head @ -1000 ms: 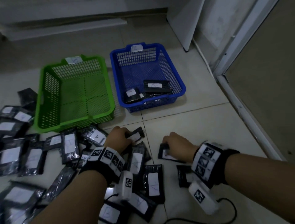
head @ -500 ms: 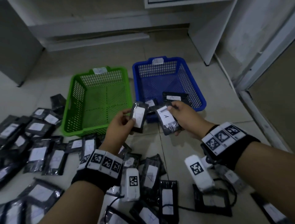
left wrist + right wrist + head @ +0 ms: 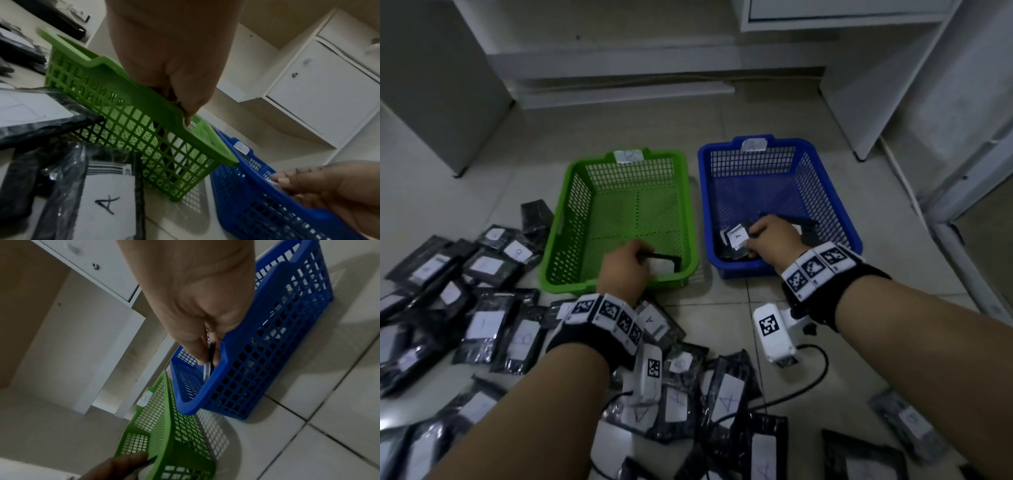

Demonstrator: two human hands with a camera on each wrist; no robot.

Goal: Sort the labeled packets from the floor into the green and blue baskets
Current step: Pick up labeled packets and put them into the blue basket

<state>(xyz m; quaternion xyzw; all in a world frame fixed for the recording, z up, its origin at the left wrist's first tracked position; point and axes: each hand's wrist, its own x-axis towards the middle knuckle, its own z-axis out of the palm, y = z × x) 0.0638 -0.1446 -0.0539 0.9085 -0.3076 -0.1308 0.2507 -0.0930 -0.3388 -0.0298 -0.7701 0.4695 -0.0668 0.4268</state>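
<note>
- Head view, green basket [image 3: 571,219]: on the tiled floor, left of the blue basket [image 3: 835,205], the two just beside each other; long axes run away from the person. Each has a white tag on its far rim.
- Head view, left hand [image 3: 625,270]: over the near right corner of the green basket, fingers curled round a black packet [image 3: 664,263] with a white label. The packet lies roughly flat, long axis left to right, its free end pointing at the basket's right wall.
- Head view, right hand [image 3: 774,240]: inside the near end of the blue basket, pinching a packet marked A [image 3: 736,236]; label faces up, tilted. Other dark packets lie beneath it on the basket floor.
- Head view, loose packets [image 3: 482,322]: black, white-labelled, scattered on the floor left of and in front of the baskets, overlapping, pointing many ways; several read A.
- Left wrist view: left hand [image 3: 174,65] above the green basket's near rim [image 3: 144,100], fingers bent down inside; the held packet is mostly hidden. A floor packet marked A [image 3: 107,204] lies by the basket's outer wall. The right hand [image 3: 329,186] reaches into the blue basket [image 3: 257,203].
- Right wrist view: right hand [image 3: 201,301] pinches its packet [image 3: 208,360] edge-on, long axis pointing down into the blue basket [image 3: 257,369]. The green basket [image 3: 174,434] stands beside it.
</note>
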